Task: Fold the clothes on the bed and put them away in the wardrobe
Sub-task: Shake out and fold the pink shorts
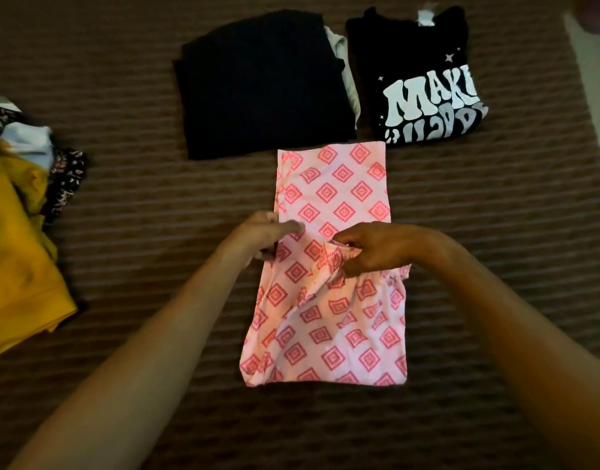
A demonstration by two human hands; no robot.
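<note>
Both forearms reached over the bed. Left hand (266, 232) pinched the edge of the pink shorts (329, 300); right hand (369, 249) gripped their gathered waistband. Fabric appeared light, limp; edges suited holding.

Colours and patterns of clothes lying on a striped bed cover.

The bed cover (139, 205) is brown with thin paler stripes. The garment in the middle (335, 195) is pale pink with rows of darker pink-red diamond shapes. One folded garment (261, 83) is plain black; a folded T-shirt (413, 76) is black with white lettering and small white stars. A mustard-yellow cloth (13, 252), a dark floral fabric (66, 178) and a pale blue piece (30, 140) lie together.
</note>
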